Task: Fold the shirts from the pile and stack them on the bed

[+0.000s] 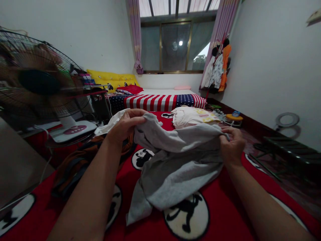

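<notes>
A grey garment (pixel 173 164) hangs between my two hands over a red bedspread (pixel 220 207) printed with black-and-white cartoon circles. My left hand (pixel 125 125) is closed on the garment's upper left edge. My right hand (pixel 232 144) is closed on its upper right edge. The cloth sags in the middle and its lower part lies crumpled on the bedspread.
Dark and orange clothes (pixel 80 164) lie piled at my left. A folded pale garment (pixel 193 116) rests farther up the bed, before a stars-and-stripes blanket (pixel 160 101). A standing fan (pixel 37 87) spins at the left. A black folding rack (pixel 286 147) stands on the floor at the right.
</notes>
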`<state>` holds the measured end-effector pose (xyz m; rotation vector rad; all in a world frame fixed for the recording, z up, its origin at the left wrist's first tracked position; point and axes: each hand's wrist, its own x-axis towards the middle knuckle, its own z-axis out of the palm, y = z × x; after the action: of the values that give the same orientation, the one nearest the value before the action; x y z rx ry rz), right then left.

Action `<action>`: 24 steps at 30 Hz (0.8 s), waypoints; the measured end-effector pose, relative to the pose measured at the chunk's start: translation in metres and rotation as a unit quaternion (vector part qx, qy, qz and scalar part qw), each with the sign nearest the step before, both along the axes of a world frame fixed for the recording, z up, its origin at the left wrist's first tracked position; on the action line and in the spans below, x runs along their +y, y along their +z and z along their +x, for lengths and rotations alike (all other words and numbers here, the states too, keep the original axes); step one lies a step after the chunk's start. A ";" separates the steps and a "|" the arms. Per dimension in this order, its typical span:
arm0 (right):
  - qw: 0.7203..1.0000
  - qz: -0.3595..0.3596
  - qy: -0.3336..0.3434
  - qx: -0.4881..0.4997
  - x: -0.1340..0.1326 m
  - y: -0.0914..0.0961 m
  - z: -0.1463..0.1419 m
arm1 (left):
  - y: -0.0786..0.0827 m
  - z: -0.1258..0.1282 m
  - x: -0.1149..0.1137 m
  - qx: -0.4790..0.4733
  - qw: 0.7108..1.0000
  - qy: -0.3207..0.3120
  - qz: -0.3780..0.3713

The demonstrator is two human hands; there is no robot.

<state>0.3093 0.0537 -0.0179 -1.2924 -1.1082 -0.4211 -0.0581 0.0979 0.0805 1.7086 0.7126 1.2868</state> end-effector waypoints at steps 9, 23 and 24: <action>0.974 -0.025 -0.014 0.225 0.010 -0.023 0.041 | 0.004 0.022 -0.014 0.312 0.921 -0.214 -0.096; 0.920 -0.259 0.059 -0.289 0.001 -0.009 -0.004 | -0.055 0.087 -0.018 0.547 0.821 -0.158 -0.028; 0.926 -0.252 0.057 -0.277 0.002 -0.010 -0.003 | -0.058 0.090 -0.018 0.541 0.827 -0.151 0.011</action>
<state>0.3066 0.0554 -0.0277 -1.5897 -1.8492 -0.4419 0.0322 0.0797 0.0227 2.4052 0.9686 -0.0144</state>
